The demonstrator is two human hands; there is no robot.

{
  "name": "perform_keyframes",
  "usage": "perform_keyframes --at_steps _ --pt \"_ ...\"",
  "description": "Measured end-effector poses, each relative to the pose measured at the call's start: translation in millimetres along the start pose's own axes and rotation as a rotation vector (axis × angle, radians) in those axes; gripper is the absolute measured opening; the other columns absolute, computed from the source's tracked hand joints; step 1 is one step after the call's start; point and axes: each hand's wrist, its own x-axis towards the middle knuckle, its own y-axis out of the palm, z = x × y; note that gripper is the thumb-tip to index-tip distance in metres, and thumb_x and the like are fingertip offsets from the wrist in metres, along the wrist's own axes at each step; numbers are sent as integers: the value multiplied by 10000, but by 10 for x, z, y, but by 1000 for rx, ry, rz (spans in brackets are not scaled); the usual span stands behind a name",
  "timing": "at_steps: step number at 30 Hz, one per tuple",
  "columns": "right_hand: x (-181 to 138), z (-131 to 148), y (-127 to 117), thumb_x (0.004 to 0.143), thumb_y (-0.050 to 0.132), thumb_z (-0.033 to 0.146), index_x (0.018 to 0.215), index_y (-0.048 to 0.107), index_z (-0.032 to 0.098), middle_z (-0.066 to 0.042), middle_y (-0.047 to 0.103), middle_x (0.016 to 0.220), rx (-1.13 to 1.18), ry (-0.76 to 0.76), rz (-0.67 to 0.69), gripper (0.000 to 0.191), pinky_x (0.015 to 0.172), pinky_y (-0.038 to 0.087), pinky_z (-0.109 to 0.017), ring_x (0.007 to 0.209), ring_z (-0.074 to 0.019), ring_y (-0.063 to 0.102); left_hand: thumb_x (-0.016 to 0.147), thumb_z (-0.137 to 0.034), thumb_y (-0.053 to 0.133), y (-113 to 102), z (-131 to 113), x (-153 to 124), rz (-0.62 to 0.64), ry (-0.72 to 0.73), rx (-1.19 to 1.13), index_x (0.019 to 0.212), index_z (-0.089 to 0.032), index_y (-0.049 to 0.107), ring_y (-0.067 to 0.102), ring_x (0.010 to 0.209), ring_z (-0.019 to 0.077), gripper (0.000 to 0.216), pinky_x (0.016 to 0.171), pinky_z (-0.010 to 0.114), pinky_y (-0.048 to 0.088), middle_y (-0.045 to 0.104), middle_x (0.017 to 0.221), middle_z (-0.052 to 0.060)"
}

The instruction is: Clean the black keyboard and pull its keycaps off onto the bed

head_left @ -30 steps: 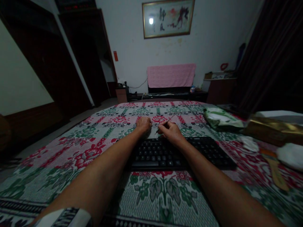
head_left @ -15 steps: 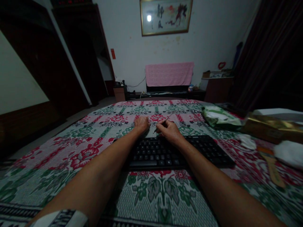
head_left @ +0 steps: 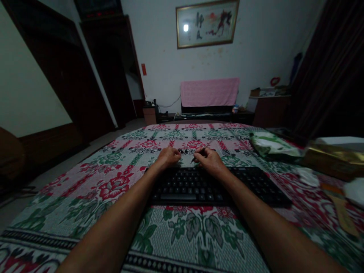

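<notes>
A black keyboard (head_left: 199,187) lies on a bed with a red, green and white floral cover (head_left: 93,189). Both my arms reach over it to its far edge. My left hand (head_left: 168,156) rests on the cover just beyond the keyboard's far edge, fingers curled; what it holds, if anything, is hidden. My right hand (head_left: 209,160) is closed in a pinch on a thin dark stick-like tool (head_left: 197,156), whose tip points left toward my left hand. The two hands are a few centimetres apart.
A green and white packet (head_left: 273,146) lies at the right, with a gold box (head_left: 335,161) and white cloths (head_left: 354,189) nearer the right edge. Beyond the bed stand a low cabinet with a pink cloth (head_left: 209,92), a framed picture (head_left: 207,23) and dark wardrobes (head_left: 85,76).
The view has shifted slightly; my hands stay at the keyboard's far edge. The tool in my right hand now lies lower and flatter than a second ago.
</notes>
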Motion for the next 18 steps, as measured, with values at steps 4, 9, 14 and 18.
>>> perform_keyframes --at_steps 4,9,14,18 --pt "-17 19 -20 726 566 343 821 548 178 -9 640 688 -55 -57 62 191 612 488 -270 651 -151 628 696 -316 568 -48 69 -142 227 170 -232 829 -145 711 589 707 150 260 623 211 411 687 743 21" --pt "-82 103 -4 739 561 338 857 579 169 -17 642 721 -178 -180 126 207 658 475 -277 672 -147 603 659 -300 616 -84 -9 -230 360 234 -491 884 -105 689 540 646 116 307 589 197 389 657 721 5" --pt "-122 178 28 772 530 326 864 613 172 -32 650 831 -252 -267 165 198 717 460 -271 777 -152 597 683 -313 597 -22 -82 -232 365 337 -632 863 -101 684 473 577 87 291 530 185 329 572 630 -35" --pt "-117 176 28 757 543 337 844 614 175 -18 651 788 -253 -229 174 197 683 458 -261 739 -147 594 678 -324 590 39 -90 -232 313 327 -663 780 -83 665 421 540 72 272 512 183 296 501 576 -43"
